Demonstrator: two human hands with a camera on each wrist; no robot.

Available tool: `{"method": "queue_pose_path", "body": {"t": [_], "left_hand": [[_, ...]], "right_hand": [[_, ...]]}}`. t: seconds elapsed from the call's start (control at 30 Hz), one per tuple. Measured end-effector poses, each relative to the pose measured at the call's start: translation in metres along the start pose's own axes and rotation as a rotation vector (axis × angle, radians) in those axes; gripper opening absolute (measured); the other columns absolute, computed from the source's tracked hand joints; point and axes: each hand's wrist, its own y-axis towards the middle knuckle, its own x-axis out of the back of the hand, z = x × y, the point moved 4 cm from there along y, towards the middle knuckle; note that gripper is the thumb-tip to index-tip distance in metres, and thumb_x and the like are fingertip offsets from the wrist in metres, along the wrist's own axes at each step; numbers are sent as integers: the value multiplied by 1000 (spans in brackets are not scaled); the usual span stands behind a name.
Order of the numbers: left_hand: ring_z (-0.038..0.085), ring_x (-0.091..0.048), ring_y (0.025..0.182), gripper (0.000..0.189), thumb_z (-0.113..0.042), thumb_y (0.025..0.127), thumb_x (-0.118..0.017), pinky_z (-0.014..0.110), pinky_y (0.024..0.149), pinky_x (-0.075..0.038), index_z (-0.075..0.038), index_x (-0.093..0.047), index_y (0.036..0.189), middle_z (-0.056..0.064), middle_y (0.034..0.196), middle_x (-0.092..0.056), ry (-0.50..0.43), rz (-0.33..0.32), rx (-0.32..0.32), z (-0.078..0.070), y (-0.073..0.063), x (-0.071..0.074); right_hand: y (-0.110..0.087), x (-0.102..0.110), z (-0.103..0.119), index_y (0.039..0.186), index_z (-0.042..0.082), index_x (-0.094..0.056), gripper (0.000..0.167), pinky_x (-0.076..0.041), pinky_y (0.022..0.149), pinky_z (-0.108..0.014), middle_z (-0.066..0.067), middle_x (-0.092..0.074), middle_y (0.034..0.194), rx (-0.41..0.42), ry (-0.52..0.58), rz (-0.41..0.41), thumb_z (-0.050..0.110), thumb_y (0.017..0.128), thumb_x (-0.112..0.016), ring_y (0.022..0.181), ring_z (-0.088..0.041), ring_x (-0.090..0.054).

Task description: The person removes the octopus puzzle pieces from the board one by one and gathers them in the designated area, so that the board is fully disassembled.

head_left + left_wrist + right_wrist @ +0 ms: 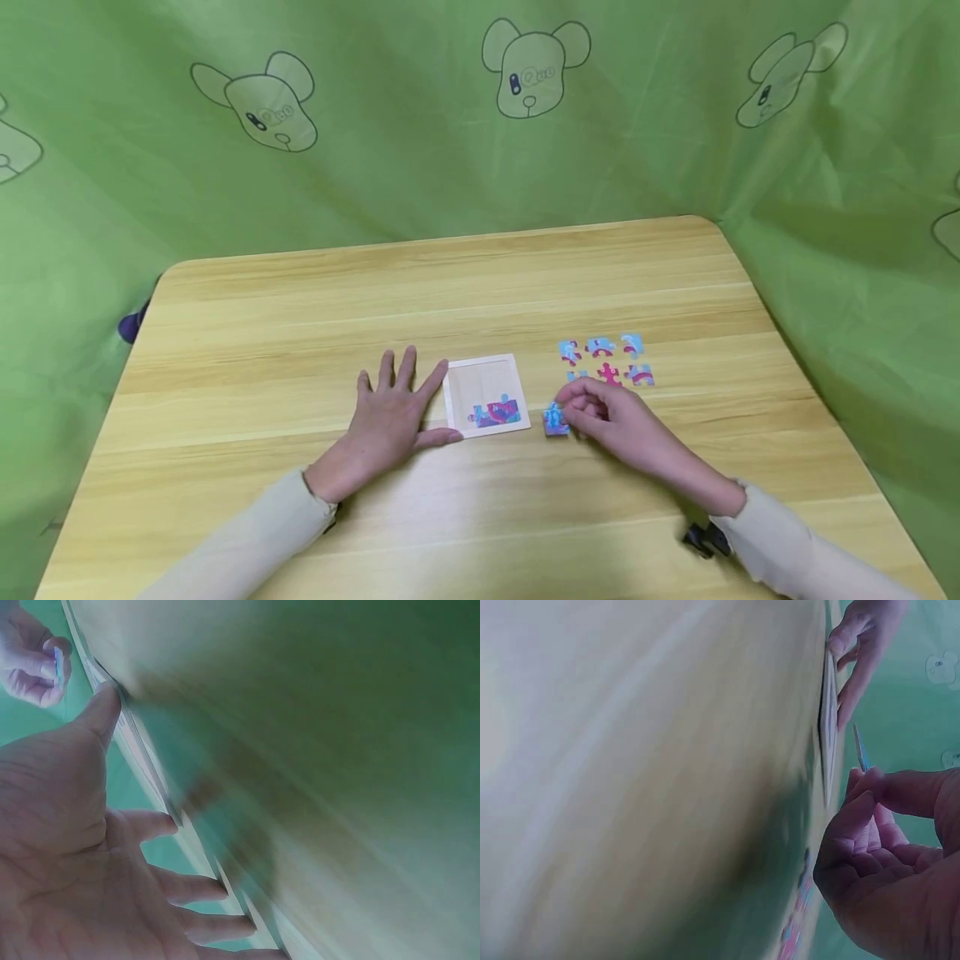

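A square, pale puzzle frame (486,360) lies on the table, with joined purple and blue jigsaw pieces (497,413) along its near side. My left hand (384,417) spreads its fingers at the frame's left; thumb and index finger touch the frame's edge. Between thumb and fingers, my right hand (622,421) pinches a blue and purple jigsaw piece (556,421) just right of the frame. In the right wrist view the held piece (860,748) shows edge-on, raised off the table. The right hand partly hides a light blue piece (577,377) behind it.
Several loose jigsaw pieces (600,347) lie in two rows beyond the right hand, among them a pink one (609,374). The wooden table (420,292) stands against a green curtain (420,150) printed with bear faces. A dark object (132,323) shows past its left edge.
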Motion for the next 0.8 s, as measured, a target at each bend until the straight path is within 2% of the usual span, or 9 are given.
{"method": "queue_pose_path", "body": {"t": [0.17,0.47,0.63,0.8], "left_hand": [[63,-21,156,105,-82,92,-64,85,111,-29,-24,-33,174,33,173,-23,-4,-6,-3,-1,0,1],[63,-22,155,104,-81,92,-65,85,110,-30,-23,-35,173,33,173,-25,-2,-15,-6,-2,0,0],[63,-22,155,104,-82,92,-65,85,110,-30,-24,-35,174,33,173,-25,8,-16,-2,-2,1,0],[62,-22,156,104,-82,92,-64,84,110,-30,-24,-34,174,33,173,-25,10,-12,1,-1,1,0]], "right_hand": [[-5,11,-13,123,1,-72,19,-56,73,-26,-2,-71,95,-40,-45,-31,8,105,-72,81,-19,-64],[-7,23,-25,115,2,-70,11,-49,66,-26,-2,-63,84,-74,-89,-14,7,106,-71,75,-17,-57],[-6,27,-26,113,5,-70,8,-46,65,-26,-1,-59,84,-69,-146,-27,9,106,-71,75,-17,-53],[-8,28,-26,115,7,-70,16,-47,66,-26,1,-61,85,-28,-224,-43,12,102,-78,75,-16,-54]]}}
